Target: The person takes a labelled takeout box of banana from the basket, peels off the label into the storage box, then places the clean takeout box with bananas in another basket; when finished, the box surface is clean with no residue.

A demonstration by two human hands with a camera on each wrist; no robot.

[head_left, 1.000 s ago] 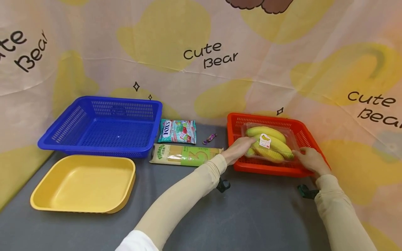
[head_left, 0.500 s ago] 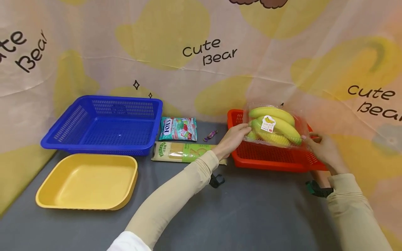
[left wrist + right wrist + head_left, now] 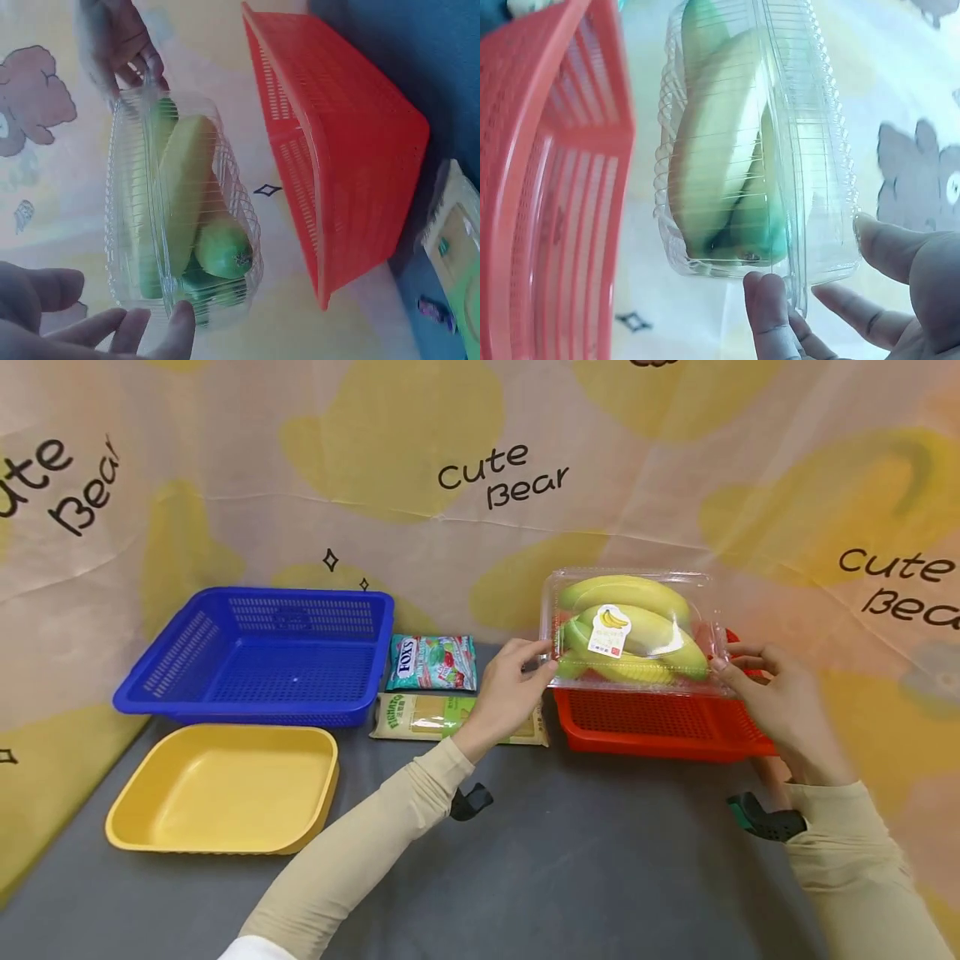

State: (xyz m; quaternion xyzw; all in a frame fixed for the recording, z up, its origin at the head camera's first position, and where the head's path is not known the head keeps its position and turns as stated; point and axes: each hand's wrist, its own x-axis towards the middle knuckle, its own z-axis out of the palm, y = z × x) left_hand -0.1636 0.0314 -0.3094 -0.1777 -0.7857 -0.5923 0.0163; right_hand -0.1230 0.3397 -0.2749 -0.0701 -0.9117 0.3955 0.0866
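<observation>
A clear plastic box of bananas [image 3: 645, 631] with a white label is held up above the red basket [image 3: 645, 735]. My left hand [image 3: 510, 693] grips the box's left edge, thumb toward me. At the opposite end my right hand [image 3: 783, 706] grips the right edge. Both wrist views show the box raised clear of the basket rim, with the fingers [image 3: 769, 311] of my right hand along its seam. The box and my right hand cover the basket's back part from the head view.
To the left stand a blue basket [image 3: 360, 714] and a yellow tray [image 3: 322, 793]. Between the baskets lie a teal candy bag [image 3: 433, 662] and a noodle packet [image 3: 420, 718], partly behind my left hand. The left wrist view shows a purple wrapped candy [image 3: 436, 311].
Both hands have lifted the box of bananas up out of the red basket. It has also shifted slightly left, and my left hand now covers the purple candy in the head view.
</observation>
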